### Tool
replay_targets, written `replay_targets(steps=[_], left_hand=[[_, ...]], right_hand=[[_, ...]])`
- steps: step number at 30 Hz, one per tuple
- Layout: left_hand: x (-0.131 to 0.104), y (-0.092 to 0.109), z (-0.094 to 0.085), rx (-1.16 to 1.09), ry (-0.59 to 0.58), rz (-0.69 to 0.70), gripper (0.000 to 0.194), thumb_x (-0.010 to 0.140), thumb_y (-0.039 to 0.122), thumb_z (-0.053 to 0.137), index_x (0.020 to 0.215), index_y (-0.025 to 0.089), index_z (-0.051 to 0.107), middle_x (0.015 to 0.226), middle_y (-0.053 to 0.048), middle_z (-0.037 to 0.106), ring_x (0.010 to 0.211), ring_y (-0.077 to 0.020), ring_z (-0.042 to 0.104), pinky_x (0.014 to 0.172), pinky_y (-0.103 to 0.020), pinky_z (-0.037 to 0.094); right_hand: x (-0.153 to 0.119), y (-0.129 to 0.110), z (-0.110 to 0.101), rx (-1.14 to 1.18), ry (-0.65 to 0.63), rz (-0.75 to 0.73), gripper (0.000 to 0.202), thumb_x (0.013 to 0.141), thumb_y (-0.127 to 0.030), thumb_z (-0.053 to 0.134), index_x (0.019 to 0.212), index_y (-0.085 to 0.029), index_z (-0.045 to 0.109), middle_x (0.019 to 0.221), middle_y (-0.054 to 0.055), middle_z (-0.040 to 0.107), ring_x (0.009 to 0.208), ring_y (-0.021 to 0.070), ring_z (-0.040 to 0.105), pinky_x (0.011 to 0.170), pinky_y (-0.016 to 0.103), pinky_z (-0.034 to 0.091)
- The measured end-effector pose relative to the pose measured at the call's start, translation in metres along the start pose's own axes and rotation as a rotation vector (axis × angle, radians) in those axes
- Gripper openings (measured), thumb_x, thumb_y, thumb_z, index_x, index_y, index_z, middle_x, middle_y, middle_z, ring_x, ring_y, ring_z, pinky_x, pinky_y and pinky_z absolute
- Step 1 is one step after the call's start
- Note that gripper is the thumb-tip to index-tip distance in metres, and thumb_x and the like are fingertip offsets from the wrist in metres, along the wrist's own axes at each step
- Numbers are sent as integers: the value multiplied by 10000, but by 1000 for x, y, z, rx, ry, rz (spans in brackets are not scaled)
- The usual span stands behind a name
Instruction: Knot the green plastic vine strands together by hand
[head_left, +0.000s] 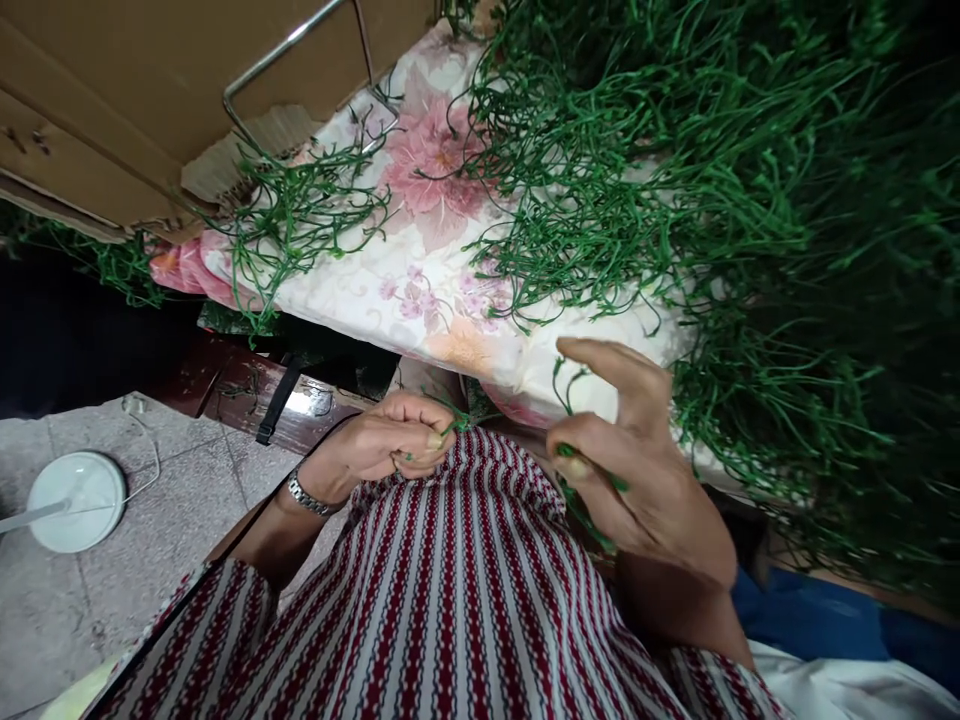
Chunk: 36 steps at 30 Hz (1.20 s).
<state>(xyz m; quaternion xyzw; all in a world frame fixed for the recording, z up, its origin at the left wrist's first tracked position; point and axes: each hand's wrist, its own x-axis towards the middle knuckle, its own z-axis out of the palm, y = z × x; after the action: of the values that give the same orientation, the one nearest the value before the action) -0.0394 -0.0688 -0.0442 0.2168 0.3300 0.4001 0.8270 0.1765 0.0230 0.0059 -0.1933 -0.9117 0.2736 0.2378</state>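
My left hand (405, 435), with a metal watch at its wrist, is closed in front of my striped shirt. Between its thumb and fingers is a thin green plastic-looking stem (460, 424). To the right, my right hand (649, 475) has its index finger raised, while the thumb presses against another finger on thin green stems (592, 520). Some of those stems trail below the palm. Beyond both hands, a large heap of green branched stems (645, 190) covers much of a floral cloth (352, 290). A smaller bunch of stems (292, 215) lies on the cloth's left part.
A brown cardboard box (127, 90) with a bent metal rod (285, 45) stands at the back left. Under the cloth's edge is a dark red wooden bench (247, 395) with a black strap. A round white base (75, 500) rests on the tiled floor. Blue fabric (810, 615) lies at right.
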Motion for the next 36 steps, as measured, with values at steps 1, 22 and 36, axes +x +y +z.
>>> replay_targets(steps=[1, 22, 36], left_hand=[[1, 0, 1, -9, -16, -6, 355, 697, 285, 605, 492, 155, 347, 458, 64, 278, 385, -30, 230, 387, -208, 162], [13, -8, 5, 65, 127, 79, 359, 734, 354, 613, 554, 150, 379, 489, 66, 304, 417, -32, 249, 418, -200, 173], [5, -7, -3, 548, 375, 307, 327, 852, 406, 469, 808, 133, 644, 522, 29, 450, 464, -64, 334, 434, -201, 230]], right_hand=[[2, 1, 3, -16, 3, 3, 150, 872, -252, 435, 782, -174, 524, 1362, 112, 299, 1302, 315, 224, 1013, 522, 278], [6, 15, 69, 566, 47, 181, 315, 852, -375, 519, 1070, -149, 545, 931, 69, 588, 853, 149, 550, 744, 295, 453], [0, 18, 67, 250, 70, 90, 116, 850, -218, 511, 949, -167, 543, 879, 58, 510, 836, 156, 512, 709, 294, 453]])
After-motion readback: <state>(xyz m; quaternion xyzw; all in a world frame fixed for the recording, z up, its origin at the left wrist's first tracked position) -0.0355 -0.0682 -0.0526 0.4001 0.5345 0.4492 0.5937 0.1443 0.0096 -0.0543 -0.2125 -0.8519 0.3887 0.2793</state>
